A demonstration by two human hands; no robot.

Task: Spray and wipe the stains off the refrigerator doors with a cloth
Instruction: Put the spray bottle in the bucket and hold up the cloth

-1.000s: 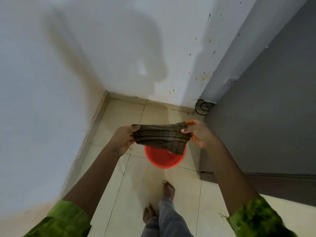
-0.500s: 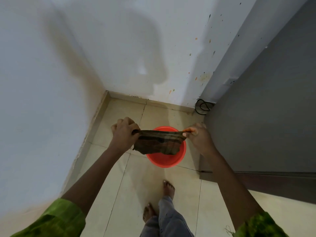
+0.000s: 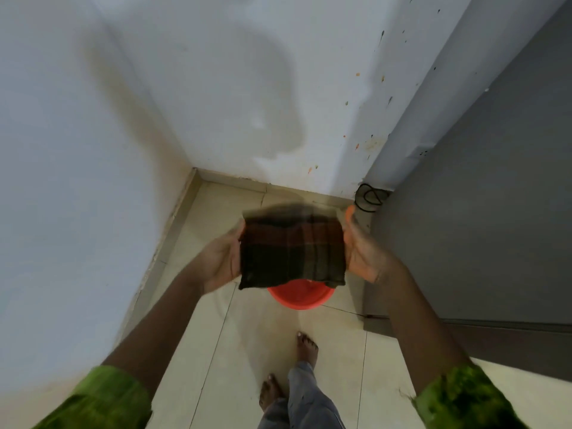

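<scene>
While spread, cloth (image 3: 292, 252) between open-palmed hands (image 3: 216, 258)

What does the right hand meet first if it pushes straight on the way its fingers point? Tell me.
The right hand points forward toward the wall corner. First in that line looks to be the black cable on the floor beside the grey refrigerator, then the white wall. Depth is unclear.

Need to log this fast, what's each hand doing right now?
Left hand: holding the left edge of the folded dark cloth.
Right hand: holding the cloth's right edge, above the red bucket.
</scene>
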